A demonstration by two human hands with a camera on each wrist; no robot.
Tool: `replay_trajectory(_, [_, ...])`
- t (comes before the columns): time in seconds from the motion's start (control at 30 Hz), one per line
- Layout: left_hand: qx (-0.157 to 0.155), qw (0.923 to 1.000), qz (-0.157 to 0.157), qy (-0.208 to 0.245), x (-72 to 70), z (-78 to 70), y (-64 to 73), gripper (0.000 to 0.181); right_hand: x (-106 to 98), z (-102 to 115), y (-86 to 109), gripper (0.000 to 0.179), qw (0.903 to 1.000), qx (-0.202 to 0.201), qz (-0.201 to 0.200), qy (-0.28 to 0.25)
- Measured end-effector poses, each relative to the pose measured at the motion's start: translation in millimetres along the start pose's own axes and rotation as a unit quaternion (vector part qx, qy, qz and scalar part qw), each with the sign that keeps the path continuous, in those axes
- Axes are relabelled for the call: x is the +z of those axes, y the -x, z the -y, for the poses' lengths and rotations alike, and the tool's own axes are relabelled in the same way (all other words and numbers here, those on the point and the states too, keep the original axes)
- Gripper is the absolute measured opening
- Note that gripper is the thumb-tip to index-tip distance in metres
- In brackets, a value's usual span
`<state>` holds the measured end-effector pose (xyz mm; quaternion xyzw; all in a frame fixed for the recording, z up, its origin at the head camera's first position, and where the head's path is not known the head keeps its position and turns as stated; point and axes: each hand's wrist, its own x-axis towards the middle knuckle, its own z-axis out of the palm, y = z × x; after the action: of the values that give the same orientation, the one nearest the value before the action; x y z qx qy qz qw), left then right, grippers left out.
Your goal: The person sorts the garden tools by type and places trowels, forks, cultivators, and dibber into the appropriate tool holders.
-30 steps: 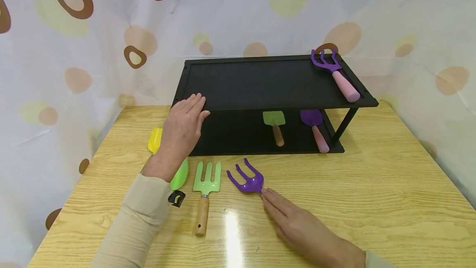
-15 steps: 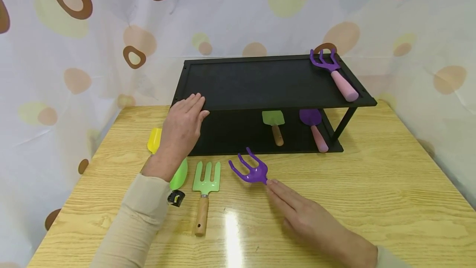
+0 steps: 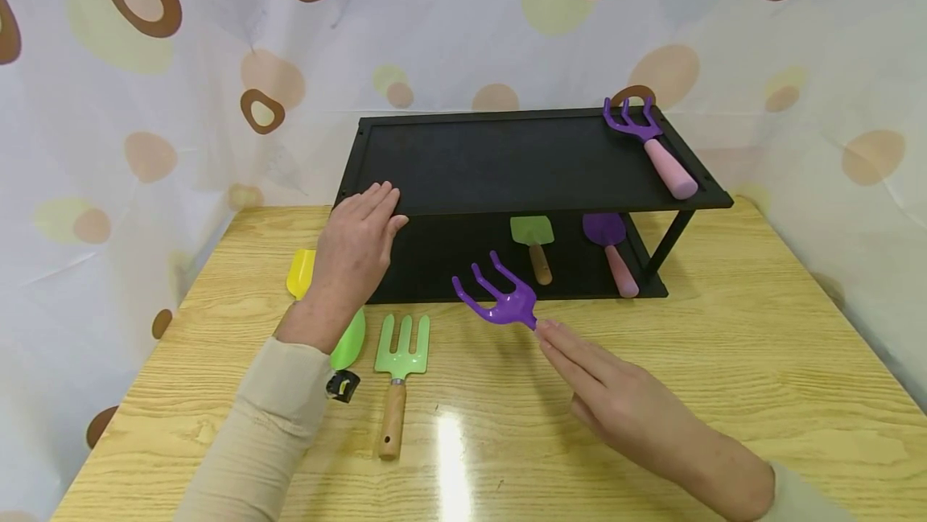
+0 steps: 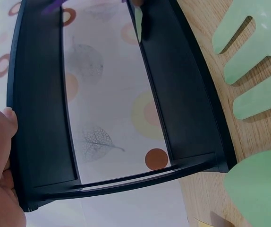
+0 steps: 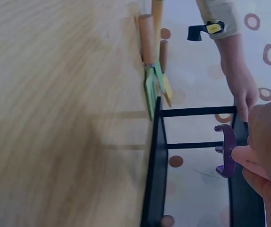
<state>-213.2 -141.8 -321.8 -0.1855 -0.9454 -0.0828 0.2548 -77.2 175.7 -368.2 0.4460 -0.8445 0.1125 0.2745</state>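
My right hand (image 3: 637, 401) holds a hand rake (image 3: 510, 305) with three purple tines, raised off the table before the shelf's front. Its pink handle (image 5: 249, 160) shows between the fingers in the right wrist view; in the head view the hand hides it. My left hand (image 3: 356, 244) rests on the front left corner of the black two-tier shelf (image 3: 478, 164). Its fingers lie fairly straight on the top board, and the thumb lies at the front edge. A second purple hand rake (image 3: 669, 168) with a pink handle lies on the top board's right end.
On the lower board lie a green trowel (image 3: 532, 230) and a purple trowel (image 3: 604, 228). A green hand fork (image 3: 401, 361) lies on the table (image 3: 760, 361), beside a light green trowel (image 3: 351, 341) and a yellow trowel (image 3: 300, 273), both partly hidden by the left arm.
My right hand has lifted the hand rake off the table and carried it up, toward the shelf and slightly right. The left hand has stayed on the shelf corner.
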Motion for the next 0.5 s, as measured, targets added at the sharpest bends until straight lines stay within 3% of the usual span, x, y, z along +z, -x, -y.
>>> replay_trajectory(0.2, [-0.001, 1.0000, 0.000, 0.003, 0.5, 0.4, 0.0, 0.046, -10.0, -8.5, -13.6, 0.048, 0.9967, -0.027, -0.076, 0.011])
replay_trajectory(0.5, [0.000, 1.0000, -0.002, 0.005, 1.2, 0.1, 0.1, 0.046, -25.1, -17.3, -28.0, 0.044, 0.9921, -0.048, -0.113, 0.026])
